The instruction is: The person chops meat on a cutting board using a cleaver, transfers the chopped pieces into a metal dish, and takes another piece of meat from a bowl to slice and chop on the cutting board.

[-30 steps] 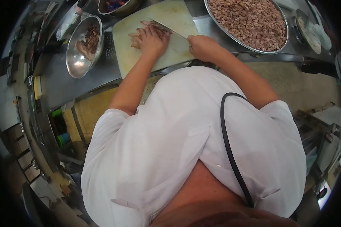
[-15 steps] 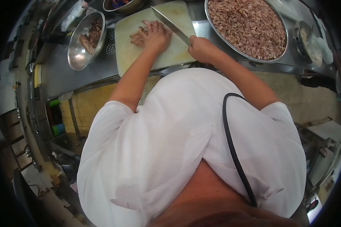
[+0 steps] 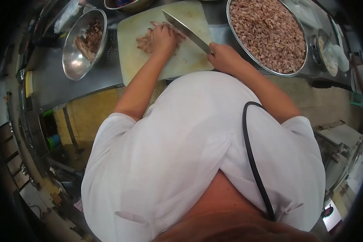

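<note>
Cooked-looking meat (image 3: 143, 42) lies on a pale cutting board (image 3: 135, 66). My left hand (image 3: 164, 39) rests on it with the fingers bent, holding it against the board; part of the meat is hidden beneath the palm. In my right hand (image 3: 226, 59) is a kitchen knife (image 3: 185, 30), gripped by its handle. The broad blade slants up and left across the board, its tip beyond my left fingers. A narrow gap separates the blade from those fingers.
A large metal bowl (image 3: 288, 74) heaped with chopped meat (image 3: 268, 36) stands to the right. On the left, a tilted steel bowl (image 3: 74, 66) contains larger meat pieces (image 3: 86, 45). Another bowl (image 3: 135, 7) sits behind the board. The steel counter's (image 3: 52, 90) front edge runs close to my body.
My left fingers, more spread before, are now drawn in and bent over the meat. The knife stays in my right hand at a similar slant. The whole view has shifted slightly.
</note>
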The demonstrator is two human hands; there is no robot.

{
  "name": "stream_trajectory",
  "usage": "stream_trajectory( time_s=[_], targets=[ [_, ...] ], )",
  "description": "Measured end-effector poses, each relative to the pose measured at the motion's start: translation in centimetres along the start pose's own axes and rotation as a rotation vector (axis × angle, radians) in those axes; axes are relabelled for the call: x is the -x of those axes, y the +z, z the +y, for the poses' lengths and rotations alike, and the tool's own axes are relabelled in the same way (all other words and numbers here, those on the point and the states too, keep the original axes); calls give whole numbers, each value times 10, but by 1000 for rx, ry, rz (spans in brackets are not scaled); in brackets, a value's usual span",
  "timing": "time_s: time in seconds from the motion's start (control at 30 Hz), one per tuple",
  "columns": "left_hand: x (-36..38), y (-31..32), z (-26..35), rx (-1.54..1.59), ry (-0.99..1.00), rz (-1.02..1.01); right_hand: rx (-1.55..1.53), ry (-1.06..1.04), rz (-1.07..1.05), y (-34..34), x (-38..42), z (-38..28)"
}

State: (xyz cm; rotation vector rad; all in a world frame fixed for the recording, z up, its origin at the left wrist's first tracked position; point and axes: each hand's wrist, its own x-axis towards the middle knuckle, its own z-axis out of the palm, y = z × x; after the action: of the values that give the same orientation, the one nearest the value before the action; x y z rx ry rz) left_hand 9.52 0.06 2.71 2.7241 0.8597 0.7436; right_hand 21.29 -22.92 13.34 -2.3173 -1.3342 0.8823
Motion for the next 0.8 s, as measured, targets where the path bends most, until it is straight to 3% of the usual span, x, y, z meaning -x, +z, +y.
stream_trajectory(
  time_s=[0.07,0.27,0.37,0.5,0.8],
  targets=[
    [-1,5,-5,4,22,8,142,-34,26,-5,2,-1],
    [-3,4,-4,-33,72,10,161,-109,46,-12,1,-1],
    [-2,4,-9,-7,116,19,79,1,-107,-40,-1,-29],
    [-5,1,-7,-3,116,-16,113,-99,-51,-7,-45,-15],
    [2,5,-12,-85,65,36,7,59,-110,-14,-51,-19]
  ],
)
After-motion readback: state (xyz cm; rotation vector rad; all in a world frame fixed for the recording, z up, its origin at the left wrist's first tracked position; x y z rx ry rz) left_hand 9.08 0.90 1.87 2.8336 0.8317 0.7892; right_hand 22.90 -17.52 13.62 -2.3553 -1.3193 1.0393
